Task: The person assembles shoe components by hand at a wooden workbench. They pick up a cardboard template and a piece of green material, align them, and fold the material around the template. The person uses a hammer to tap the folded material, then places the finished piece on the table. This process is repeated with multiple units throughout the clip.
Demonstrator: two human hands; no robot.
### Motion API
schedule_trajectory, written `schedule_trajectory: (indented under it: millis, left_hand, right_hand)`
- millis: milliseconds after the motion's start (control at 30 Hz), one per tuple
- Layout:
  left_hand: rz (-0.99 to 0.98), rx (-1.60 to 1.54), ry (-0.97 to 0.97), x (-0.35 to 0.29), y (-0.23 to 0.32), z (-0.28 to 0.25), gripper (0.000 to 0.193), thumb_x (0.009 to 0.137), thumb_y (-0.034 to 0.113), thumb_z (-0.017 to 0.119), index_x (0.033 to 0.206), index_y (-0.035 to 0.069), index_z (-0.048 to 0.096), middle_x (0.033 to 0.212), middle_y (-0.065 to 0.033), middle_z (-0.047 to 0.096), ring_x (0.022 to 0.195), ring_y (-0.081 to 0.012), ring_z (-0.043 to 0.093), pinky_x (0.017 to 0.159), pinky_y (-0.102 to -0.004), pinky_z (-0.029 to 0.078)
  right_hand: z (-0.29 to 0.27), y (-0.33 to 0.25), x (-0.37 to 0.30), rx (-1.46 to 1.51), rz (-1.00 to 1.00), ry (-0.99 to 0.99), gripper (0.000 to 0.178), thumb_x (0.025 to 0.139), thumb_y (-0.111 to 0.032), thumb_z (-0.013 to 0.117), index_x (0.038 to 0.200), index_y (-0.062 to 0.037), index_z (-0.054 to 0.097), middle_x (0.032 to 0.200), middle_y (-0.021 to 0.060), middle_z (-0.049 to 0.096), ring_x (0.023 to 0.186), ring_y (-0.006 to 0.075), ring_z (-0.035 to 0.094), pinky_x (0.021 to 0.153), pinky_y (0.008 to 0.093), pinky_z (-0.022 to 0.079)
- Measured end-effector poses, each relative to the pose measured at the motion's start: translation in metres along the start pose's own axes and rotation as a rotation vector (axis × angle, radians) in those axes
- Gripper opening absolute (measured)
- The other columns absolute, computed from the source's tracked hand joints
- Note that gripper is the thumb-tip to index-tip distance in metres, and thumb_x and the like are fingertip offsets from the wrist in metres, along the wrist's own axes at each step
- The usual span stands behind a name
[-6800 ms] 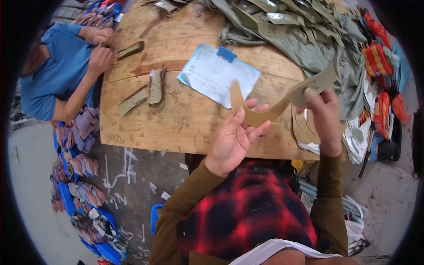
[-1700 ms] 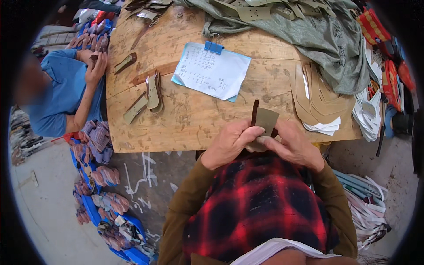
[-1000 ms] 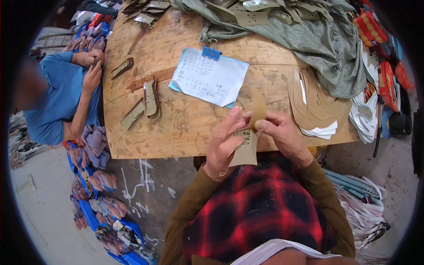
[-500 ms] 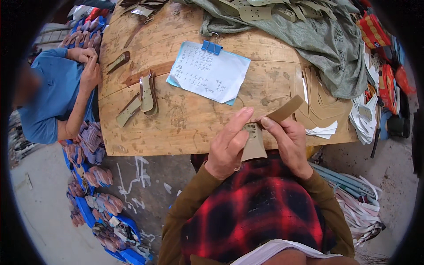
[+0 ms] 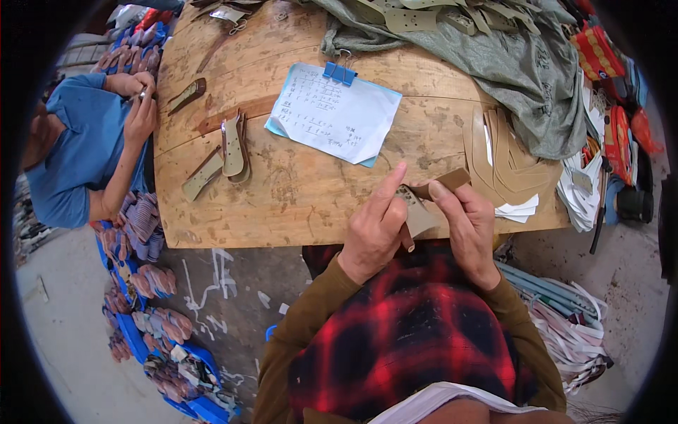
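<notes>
Close to the table's front edge, my left hand (image 5: pixel 374 233) grips a beige leather piece (image 5: pixel 424 220) with small holes along its upper part. Its index finger points up, while the other fingers are bent around the piece. My right hand (image 5: pixel 466 225) pinches a brown strip (image 5: pixel 454 179) between thumb and fingers at the top of that piece. The strip's far end sticks out to the right of my thumb. A brown end also shows below my left hand; where the two parts meet is partly hidden by my fingers.
A handwritten sheet (image 5: pixel 336 116) with a blue clip lies ahead. Similar strapped pieces (image 5: pixel 235 152) rest to the left. Flat tan cutouts (image 5: pixel 514 159) and a green cloth sack (image 5: pixel 487 67) lie right. Another person in blue (image 5: pixel 92 141) works at the left edge.
The beige piece has tilted and swung to the right, and a brown end now shows beneath my left hand. The brown strip has dropped lower and turned darker side up.
</notes>
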State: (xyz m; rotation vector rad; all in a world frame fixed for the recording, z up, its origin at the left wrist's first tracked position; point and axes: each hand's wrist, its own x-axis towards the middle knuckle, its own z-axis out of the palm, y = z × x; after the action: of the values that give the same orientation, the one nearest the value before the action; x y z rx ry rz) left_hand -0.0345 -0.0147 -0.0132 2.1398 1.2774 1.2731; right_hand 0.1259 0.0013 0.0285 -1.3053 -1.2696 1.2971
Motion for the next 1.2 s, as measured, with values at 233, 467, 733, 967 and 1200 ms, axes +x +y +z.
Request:
schedule_trajectory:
  millis: [233,467,733,967,1200]
  left_hand:
    - [-0.037,0.077,0.003,0.001,-0.007,0.015,0.03,0.072,0.003,0.07,0.092,0.002,0.048,0.135,-0.0221,0.052,0.1,-0.0349,0.064,0.074,-0.0372,0.056]
    - [-0.118,0.054,-0.042,0.007,0.0,0.018,0.023,0.076,-0.009,0.057,0.093,0.001,0.045,0.129,-0.026,0.056,0.106,-0.0413,0.062,0.079,-0.0404,0.055]
    - [-0.315,-0.043,-0.06,0.008,-0.005,0.01,0.022,0.085,0.005,0.064,0.104,0.001,0.053,0.117,-0.0207,0.062,0.089,-0.0357,0.064,0.07,-0.0404,0.053]
    - [-0.728,-0.556,-0.434,0.02,0.018,-0.02,0.026,0.095,0.02,0.059,0.111,-0.001,0.06,0.09,-0.0209,0.066,0.082,-0.034,0.064,0.07,-0.0381,0.05]
    - [-0.761,-0.333,-0.485,0.01,0.022,-0.043,0.025,0.094,0.019,0.062,0.107,-0.002,0.061,0.084,-0.0159,0.065,0.073,-0.022,0.062,0.068,-0.0348,0.049]
  right_hand:
    - [-0.006,-0.003,-0.003,0.048,0.069,0.002,0.021,0.097,-0.011,0.056,0.102,0.0036,0.071,0.081,0.0017,0.067,0.076,0.0053,0.056,0.069,0.0213,0.045]
    - [-0.008,-0.011,-0.005,0.18,0.098,0.009,0.029,0.101,-0.012,0.046,0.11,0.0089,0.064,0.102,0.0106,0.069,0.094,0.0116,0.062,0.085,0.0273,0.049]
    - [-0.026,-0.032,0.002,0.286,0.045,0.071,0.033,0.102,-0.017,0.045,0.117,0.0066,0.062,0.107,0.0114,0.067,0.096,0.0143,0.063,0.087,0.0284,0.05]
    - [-0.031,0.008,0.027,0.196,0.153,-0.424,0.013,0.094,-0.009,0.061,0.092,0.0006,0.068,0.075,0.0002,0.057,0.061,0.0057,0.052,0.057,0.0215,0.041]
    - [-0.03,0.012,0.031,0.638,0.189,0.002,0.014,0.097,-0.014,0.058,0.088,-0.0036,0.06,0.067,0.0012,0.056,0.054,0.0067,0.051,0.053,0.0221,0.042]
